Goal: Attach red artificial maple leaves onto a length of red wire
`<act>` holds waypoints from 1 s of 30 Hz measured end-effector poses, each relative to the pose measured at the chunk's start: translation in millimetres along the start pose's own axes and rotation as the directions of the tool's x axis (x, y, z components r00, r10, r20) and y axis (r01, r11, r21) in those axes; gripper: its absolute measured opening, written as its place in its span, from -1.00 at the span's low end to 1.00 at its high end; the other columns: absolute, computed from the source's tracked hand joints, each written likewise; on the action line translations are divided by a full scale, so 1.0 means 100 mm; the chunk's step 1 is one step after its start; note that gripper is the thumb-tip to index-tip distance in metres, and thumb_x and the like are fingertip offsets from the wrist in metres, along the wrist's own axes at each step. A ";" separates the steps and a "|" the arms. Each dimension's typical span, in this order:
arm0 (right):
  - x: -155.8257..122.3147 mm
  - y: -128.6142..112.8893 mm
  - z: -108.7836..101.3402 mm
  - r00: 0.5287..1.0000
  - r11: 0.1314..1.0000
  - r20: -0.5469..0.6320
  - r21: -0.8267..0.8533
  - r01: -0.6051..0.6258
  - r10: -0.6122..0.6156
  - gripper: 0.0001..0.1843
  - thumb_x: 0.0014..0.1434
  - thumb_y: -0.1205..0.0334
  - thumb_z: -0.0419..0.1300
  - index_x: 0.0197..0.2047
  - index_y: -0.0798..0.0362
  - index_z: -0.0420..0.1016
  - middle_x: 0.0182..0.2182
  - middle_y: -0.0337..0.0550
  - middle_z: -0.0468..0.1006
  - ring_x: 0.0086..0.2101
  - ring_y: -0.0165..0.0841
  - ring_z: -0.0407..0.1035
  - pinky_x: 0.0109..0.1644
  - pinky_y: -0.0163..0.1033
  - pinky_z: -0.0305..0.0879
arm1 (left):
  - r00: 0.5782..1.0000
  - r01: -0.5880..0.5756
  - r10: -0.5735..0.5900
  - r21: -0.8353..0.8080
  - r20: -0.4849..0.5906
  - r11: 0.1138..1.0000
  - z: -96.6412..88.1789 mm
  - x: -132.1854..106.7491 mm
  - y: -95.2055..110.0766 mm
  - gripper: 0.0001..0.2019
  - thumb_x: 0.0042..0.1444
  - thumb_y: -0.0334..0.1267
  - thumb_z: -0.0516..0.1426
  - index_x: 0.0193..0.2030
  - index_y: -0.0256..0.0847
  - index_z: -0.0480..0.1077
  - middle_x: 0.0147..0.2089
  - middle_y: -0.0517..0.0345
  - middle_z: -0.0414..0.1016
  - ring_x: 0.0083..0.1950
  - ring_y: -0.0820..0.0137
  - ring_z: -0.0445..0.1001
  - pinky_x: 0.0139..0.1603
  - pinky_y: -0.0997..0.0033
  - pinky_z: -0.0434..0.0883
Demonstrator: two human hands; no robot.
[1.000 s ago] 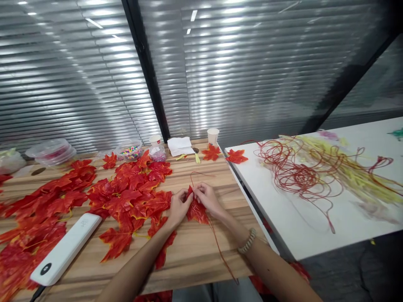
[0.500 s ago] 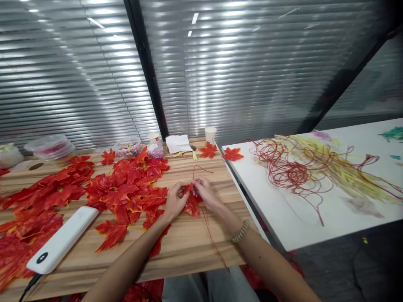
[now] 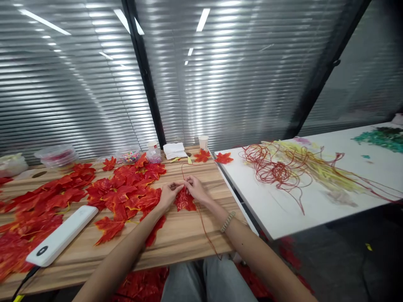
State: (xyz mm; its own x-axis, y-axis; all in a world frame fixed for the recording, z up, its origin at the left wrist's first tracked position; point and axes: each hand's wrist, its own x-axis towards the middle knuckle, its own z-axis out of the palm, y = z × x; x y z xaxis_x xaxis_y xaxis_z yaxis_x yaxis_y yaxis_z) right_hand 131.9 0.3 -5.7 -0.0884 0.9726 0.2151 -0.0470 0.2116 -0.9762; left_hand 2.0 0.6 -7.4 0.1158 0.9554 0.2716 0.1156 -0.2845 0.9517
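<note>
Two bare hands meet over one red cloth maple leaf point(image 3: 185, 200), which lies on the brown wooden table point(image 3: 185, 239) near its right edge. The left hand point(image 3: 168, 195) pinches the top of the leaf between thumb and fingers, with the other fingers curled in. The right hand point(image 3: 195, 188) is closed in a pinch too, right beside the left one, and their fingertips almost touch. It holds a thin red wire point(image 3: 206, 230) at the top of the leaf. One end of the wire loops up toward the back edge of the table, and the other end runs down past the right wrist and hangs over the front edge. A pale bead bracelet point(image 3: 227, 222) sits on that wrist.

Many more red leaves point(image 3: 126, 188) are spread over the left half of the table, just beside the left hand. A long white box with a round black button point(image 3: 61, 240) lies near the front left corner. Small paper cups point(image 3: 203, 142) and a clear tub of coloured beads point(image 3: 129, 155) stand along the back edge. On the white table point(image 3: 277, 214) to the right lies a messy heap of red and yellow wires point(image 3: 283, 167), well apart from the hands.
</note>
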 end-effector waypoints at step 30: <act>-0.02 0.03 0.26 0.936 0.970 -0.344 -0.242 -0.012 -0.075 -0.94 0.02 0.35 -0.06 -0.46 0.02 0.14 -0.57 -0.22 0.34 -0.52 -0.36 0.26 -0.44 -0.31 0.12 | 0.701 -0.679 0.585 0.634 0.409 0.370 -0.10 -0.07 0.06 -0.81 0.14 -0.42 -0.11 -0.35 -0.25 0.30 -0.40 0.05 0.29 -0.34 0.36 0.24 -0.33 0.40 0.24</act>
State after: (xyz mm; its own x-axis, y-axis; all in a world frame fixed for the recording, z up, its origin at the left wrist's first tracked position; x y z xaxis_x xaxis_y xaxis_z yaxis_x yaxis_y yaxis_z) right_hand 105.7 -3.2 -7.8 0.2633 0.9276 0.2651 0.1967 0.2175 -0.9560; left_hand -7.7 -7.0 -2.6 0.5521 0.4709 0.6881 0.5897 -0.8039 0.0770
